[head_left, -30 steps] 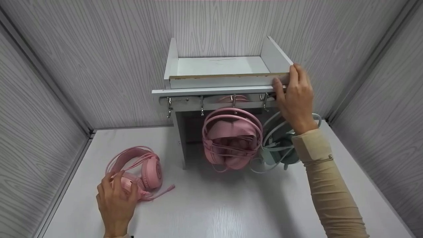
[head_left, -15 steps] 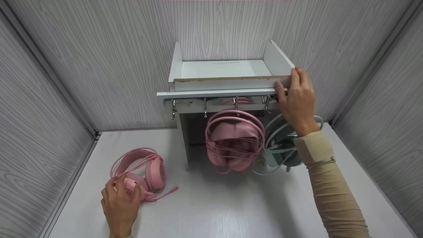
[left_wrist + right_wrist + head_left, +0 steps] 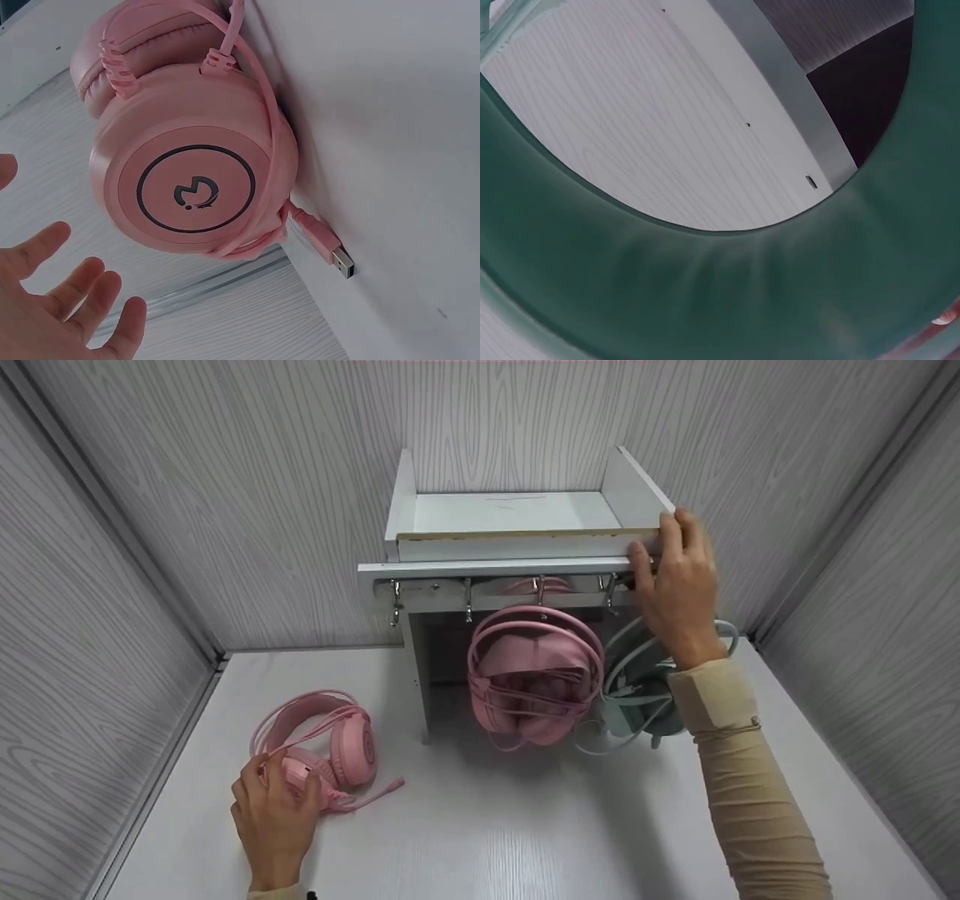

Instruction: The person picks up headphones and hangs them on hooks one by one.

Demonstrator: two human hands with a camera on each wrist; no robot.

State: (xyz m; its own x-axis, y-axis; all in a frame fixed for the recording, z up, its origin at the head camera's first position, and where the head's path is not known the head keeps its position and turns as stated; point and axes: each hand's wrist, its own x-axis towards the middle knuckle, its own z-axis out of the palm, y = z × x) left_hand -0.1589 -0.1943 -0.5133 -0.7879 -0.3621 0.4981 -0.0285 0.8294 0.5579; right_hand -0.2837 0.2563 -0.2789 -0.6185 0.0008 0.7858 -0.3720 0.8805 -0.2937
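In the head view my left hand [image 3: 274, 817] is at the near earcup of a pink headset [image 3: 354, 750] lying at the left of the table. The left wrist view shows its fingers [image 3: 90, 289] spread, with a gap to the logo-marked earcup [image 3: 195, 187]. My right hand [image 3: 679, 585] grips the front right corner of a white shelf unit [image 3: 517, 547], fingers over the edge and thumb at the front. Below it a green headset [image 3: 652, 705] hangs, partly hidden by the hand and sleeve. Its headband [image 3: 727, 277] fills much of the right wrist view.
A second pink headset [image 3: 536, 675] hangs from a metal hook [image 3: 541, 598] under the shelf front. More hooks [image 3: 395, 604] line the rail. The headset on the table has a USB plug [image 3: 334, 251] and a microphone boom [image 3: 382, 791]. Grey wood-grain walls [image 3: 187, 510] surround the white table [image 3: 450, 840].
The head view has shifted slightly, so everything appears a little farther right. Both hands keep their places beside the headset and on the shelf corner.
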